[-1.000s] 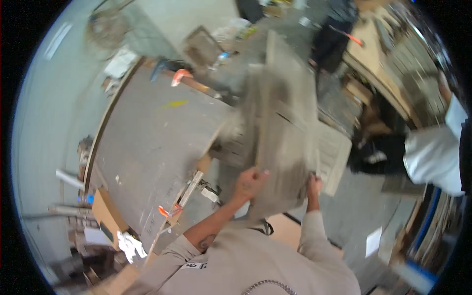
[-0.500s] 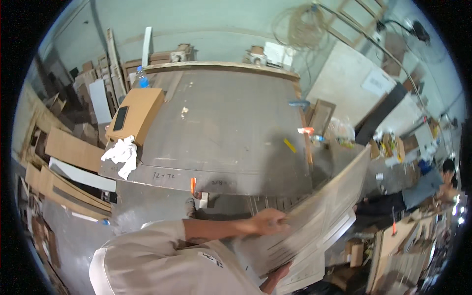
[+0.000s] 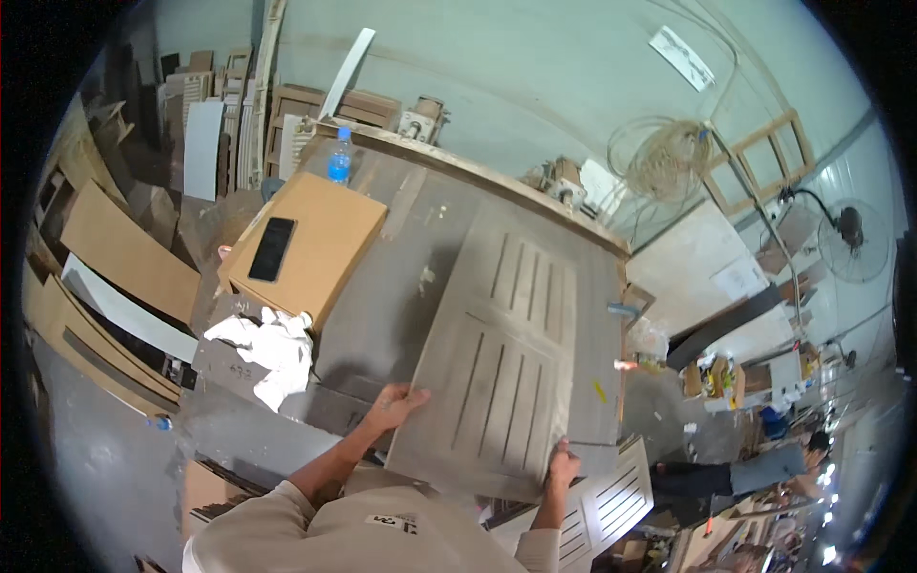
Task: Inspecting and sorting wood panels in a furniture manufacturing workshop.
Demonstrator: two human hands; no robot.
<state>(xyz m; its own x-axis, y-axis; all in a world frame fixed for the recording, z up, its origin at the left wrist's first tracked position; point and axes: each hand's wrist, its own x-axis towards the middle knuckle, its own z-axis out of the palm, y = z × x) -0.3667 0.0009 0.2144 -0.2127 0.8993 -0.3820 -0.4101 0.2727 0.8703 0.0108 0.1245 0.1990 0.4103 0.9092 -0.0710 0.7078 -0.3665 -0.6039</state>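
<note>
A greyish wooden panel with grooved slots, like a cabinet door [image 3: 506, 329], is held over the grey worktable [image 3: 368, 334]. My left hand [image 3: 399, 408] grips its left edge, thumb on top and fingers hidden beneath. At the lower right corner, my right hand [image 3: 563, 465] is closed on the panel's edge. Whether the far end of the panel rests on the table I cannot tell. A second slotted panel [image 3: 621, 501], paler, lies below and to the right of my right hand.
A cardboard box [image 3: 330, 220] with a phone [image 3: 272, 250] on it sits at the table's left, beside a white cloth [image 3: 272, 353] and a water bottle [image 3: 339, 158]. Boards [image 3: 129, 239] lean at the left. Another person [image 3: 764, 470] is at the right.
The panel has swung from my right side up over the table. My left hand has moved to its left edge, and the view has turned.
</note>
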